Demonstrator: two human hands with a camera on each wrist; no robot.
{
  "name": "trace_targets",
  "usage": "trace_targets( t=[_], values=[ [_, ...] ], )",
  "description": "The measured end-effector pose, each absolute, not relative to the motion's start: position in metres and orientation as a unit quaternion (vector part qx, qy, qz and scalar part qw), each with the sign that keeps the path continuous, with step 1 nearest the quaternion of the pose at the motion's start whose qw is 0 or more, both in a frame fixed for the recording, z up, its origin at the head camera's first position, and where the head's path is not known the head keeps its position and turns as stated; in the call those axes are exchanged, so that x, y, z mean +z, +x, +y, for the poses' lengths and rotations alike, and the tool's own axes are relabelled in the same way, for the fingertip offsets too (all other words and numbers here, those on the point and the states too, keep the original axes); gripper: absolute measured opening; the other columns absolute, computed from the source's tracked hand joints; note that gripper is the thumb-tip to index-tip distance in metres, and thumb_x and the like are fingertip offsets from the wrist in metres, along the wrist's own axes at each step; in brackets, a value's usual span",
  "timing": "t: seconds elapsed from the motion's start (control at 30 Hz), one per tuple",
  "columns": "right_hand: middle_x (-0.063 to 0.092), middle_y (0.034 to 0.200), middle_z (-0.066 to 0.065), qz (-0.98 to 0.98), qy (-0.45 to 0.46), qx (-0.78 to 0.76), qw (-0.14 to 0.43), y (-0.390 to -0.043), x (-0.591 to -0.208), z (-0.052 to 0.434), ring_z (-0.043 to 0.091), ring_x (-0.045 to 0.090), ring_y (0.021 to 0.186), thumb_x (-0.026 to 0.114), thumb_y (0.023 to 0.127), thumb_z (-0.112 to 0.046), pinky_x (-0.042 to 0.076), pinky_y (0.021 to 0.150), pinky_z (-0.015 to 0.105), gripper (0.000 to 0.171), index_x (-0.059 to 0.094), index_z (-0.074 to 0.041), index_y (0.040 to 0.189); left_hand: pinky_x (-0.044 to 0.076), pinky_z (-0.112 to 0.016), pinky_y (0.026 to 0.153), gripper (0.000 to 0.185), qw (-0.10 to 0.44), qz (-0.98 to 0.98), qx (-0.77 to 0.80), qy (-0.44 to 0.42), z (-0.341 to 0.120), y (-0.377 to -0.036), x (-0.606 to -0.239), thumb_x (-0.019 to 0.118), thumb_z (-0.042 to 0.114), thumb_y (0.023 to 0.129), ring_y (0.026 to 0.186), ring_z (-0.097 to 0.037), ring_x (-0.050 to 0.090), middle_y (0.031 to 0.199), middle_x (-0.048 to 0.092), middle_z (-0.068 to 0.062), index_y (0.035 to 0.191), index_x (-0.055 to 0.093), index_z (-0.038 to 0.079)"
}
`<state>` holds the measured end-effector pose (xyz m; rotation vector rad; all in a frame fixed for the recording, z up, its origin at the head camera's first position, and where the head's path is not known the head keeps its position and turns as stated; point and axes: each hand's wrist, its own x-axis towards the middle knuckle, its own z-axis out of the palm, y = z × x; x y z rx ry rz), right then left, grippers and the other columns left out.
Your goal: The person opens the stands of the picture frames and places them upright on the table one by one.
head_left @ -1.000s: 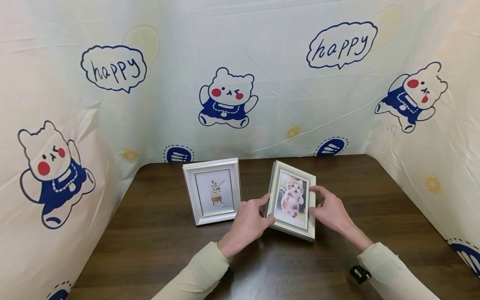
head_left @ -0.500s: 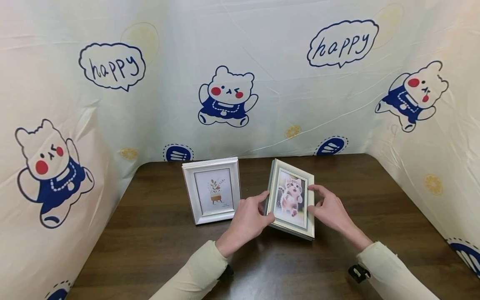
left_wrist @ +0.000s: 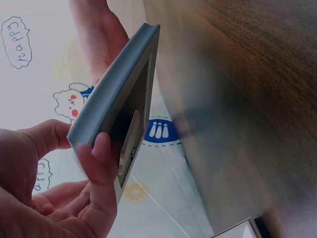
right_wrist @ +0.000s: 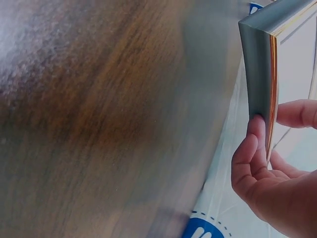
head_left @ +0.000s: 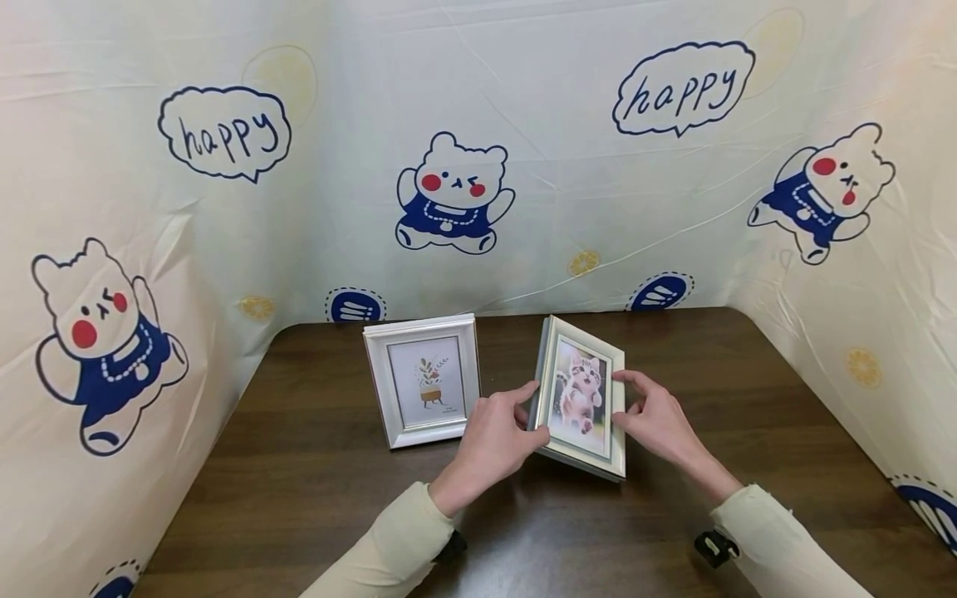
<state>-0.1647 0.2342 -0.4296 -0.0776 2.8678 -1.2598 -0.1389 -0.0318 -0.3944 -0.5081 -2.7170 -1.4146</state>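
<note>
A cream-white picture frame [head_left: 581, 399] with a kitten photo is held tilted above the table by both hands. My left hand [head_left: 493, 440] pinches its left edge, thumb on the front and fingers curled behind. On the opposite side my right hand [head_left: 661, 419] grips the right edge between thumb and fingers. The left wrist view shows the frame's grey-blue side [left_wrist: 111, 89] and a stand folded against its back [left_wrist: 130, 144]. In the right wrist view the fingers [right_wrist: 245, 153] press the frame's back edge. A second white picture frame [head_left: 426, 382] with a potted-plant print stands upright to the left.
Under both frames lies a dark brown wooden table [head_left: 314, 498]. A pale curtain [head_left: 561, 208] printed with bears and "happy" bubbles surrounds its back and sides. Black wrist devices [head_left: 716, 548] sit under the cuffs of both light sleeves.
The kitten picture frame and both hands stay almost still, with only a very slight shift to the left. The plant picture frame has not moved.
</note>
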Motion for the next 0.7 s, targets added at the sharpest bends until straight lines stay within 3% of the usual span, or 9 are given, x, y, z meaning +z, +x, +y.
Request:
trace_targets(
  t=[0.23,0.43,0.7],
  values=[
    [0.065,0.103,0.013,0.911,-0.036,-0.411,-0.008,-0.1645,-0.4297,0.2344,0.020,0.059,0.070,0.077,0.089,-0.010,0.046,0.059,0.032,0.065,0.053,-0.005,0.148,0.038,-0.025,0.044,0.062,0.018,-0.872,-0.463,-0.161,-0.0318,-0.1359,-0.3917,0.080,0.006,0.085,0.047,-0.008,0.050,0.067,0.064,0.007,0.144,0.063,0.001],
    [0.064,0.103,0.013,0.908,-0.040,-0.417,-0.012,-0.1635,-0.4298,0.2338,0.020,0.059,0.069,0.077,0.089,-0.010,0.045,0.058,0.031,0.065,0.052,-0.005,0.148,0.044,-0.025,0.043,0.063,0.004,-0.854,-0.493,-0.164,-0.0317,-0.1339,-0.3901,0.079,0.002,0.085,0.047,-0.009,0.057,0.068,0.067,0.004,0.145,0.059,-0.003],
    [0.062,0.122,0.020,0.904,-0.043,-0.426,-0.008,-0.1647,-0.4297,0.2349,0.021,0.060,0.070,0.076,0.090,-0.009,0.046,0.058,0.031,0.064,0.051,-0.005,0.149,0.050,-0.028,0.044,0.063,0.003,-0.846,-0.508,-0.160,-0.0305,-0.1311,-0.3870,0.078,-0.001,0.085,0.051,-0.009,0.063,0.075,0.072,-0.001,0.145,0.060,-0.003]
  ],
)
